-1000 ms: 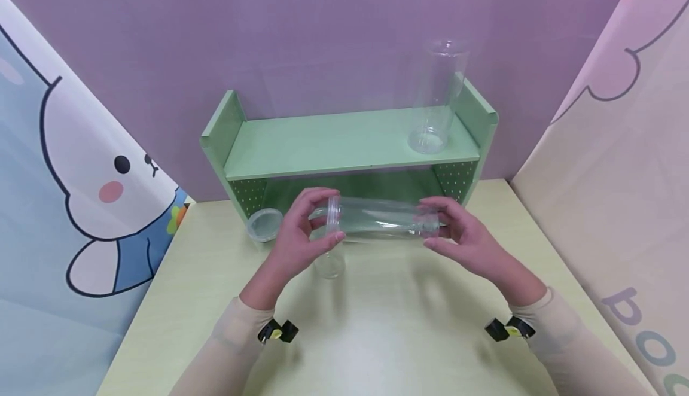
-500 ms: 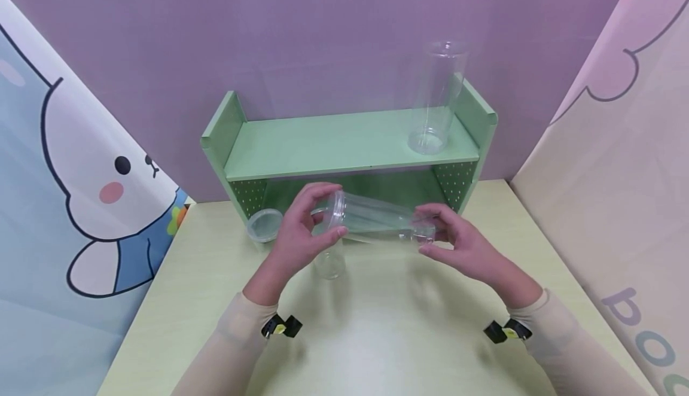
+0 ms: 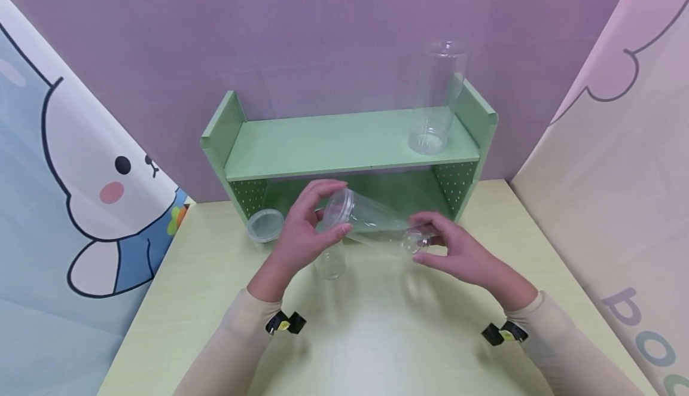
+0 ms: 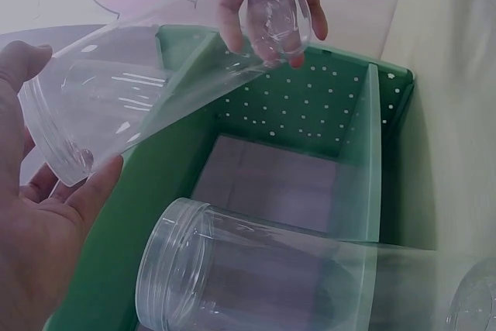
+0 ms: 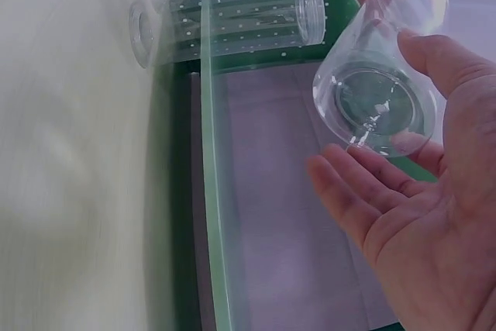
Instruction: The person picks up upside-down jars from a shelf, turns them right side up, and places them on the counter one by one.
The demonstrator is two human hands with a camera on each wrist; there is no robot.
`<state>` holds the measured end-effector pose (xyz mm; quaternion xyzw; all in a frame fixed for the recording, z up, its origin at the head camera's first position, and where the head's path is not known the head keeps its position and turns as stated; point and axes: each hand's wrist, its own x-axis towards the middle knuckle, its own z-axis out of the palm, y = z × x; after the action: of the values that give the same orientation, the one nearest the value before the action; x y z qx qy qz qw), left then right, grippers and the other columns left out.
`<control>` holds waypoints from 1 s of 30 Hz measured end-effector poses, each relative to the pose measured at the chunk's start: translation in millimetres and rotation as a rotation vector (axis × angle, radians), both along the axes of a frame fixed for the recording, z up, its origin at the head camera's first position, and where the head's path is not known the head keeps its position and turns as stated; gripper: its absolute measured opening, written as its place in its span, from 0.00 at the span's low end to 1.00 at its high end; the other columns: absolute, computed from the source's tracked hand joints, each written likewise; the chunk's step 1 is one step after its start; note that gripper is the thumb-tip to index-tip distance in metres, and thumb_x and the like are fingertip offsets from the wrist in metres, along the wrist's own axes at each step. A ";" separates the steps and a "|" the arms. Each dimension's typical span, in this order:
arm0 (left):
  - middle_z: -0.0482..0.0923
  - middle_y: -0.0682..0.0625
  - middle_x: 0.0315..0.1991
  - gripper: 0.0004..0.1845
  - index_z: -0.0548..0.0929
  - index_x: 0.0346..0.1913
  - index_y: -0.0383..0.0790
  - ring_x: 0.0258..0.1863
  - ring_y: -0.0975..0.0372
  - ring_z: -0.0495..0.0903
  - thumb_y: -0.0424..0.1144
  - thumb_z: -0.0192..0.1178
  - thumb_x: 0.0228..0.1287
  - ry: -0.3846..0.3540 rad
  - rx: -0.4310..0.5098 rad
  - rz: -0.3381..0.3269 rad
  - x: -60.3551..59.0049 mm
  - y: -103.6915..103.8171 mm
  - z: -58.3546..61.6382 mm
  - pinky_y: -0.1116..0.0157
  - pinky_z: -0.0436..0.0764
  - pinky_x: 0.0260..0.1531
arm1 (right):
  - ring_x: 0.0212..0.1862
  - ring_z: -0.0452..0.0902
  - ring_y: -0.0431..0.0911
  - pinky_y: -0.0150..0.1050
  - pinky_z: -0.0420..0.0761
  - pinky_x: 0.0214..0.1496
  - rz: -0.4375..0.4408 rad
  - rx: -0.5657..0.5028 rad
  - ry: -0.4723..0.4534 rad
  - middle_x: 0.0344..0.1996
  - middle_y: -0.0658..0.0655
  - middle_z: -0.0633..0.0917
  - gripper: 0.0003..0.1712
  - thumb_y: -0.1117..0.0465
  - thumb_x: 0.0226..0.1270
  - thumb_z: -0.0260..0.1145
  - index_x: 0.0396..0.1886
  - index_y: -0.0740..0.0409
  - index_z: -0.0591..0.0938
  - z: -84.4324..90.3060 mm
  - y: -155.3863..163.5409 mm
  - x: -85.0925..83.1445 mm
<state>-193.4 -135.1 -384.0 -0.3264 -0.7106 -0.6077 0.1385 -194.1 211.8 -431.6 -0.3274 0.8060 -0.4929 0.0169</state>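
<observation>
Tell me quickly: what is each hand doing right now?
Left hand: fingers curled round the open end of the clear plastic jar, holding it.
Right hand: fingers hold the jar's base end.

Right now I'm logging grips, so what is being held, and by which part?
A clear plastic jar, tilted: the left hand grips its open rim end, the right hand holds its closed base end.

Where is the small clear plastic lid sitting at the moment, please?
In the head view, the small clear plastic lid lies on the pale table, by the green shelf's left foot, left of the left hand.
</observation>
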 end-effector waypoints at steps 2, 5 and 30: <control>0.75 0.45 0.70 0.36 0.80 0.73 0.41 0.67 0.49 0.76 0.25 0.77 0.62 0.004 -0.002 -0.002 0.6 0.3 0.5 0.49 0.89 0.56 | 0.62 0.85 0.52 0.38 0.84 0.67 0.001 0.015 -0.003 0.65 0.58 0.84 0.39 0.64 0.71 0.81 0.77 0.57 0.74 0.2 -0.1 0.5; 0.75 0.46 0.70 0.36 0.80 0.73 0.41 0.66 0.49 0.76 0.25 0.77 0.62 0.010 -0.009 -0.004 1.0 0.7 0.7 0.49 0.89 0.55 | 0.62 0.85 0.53 0.41 0.83 0.68 0.000 0.037 -0.005 0.65 0.59 0.84 0.39 0.62 0.71 0.81 0.77 0.56 0.74 0.4 -0.3 0.9; 0.76 0.51 0.71 0.32 0.84 0.72 0.42 0.65 0.53 0.81 0.30 0.78 0.64 0.023 -0.067 -0.024 -5.9 13.1 6.7 0.50 0.90 0.58 | 0.66 0.83 0.61 0.50 0.85 0.67 0.053 0.032 -0.057 0.64 0.54 0.84 0.37 0.63 0.69 0.82 0.73 0.57 0.75 -17.4 -15.1 2.9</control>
<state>-199.3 -122.0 -377.3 -0.3462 -0.7251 -0.5813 0.1283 -191.2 196.7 -449.0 -0.3343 0.8038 -0.4886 0.0582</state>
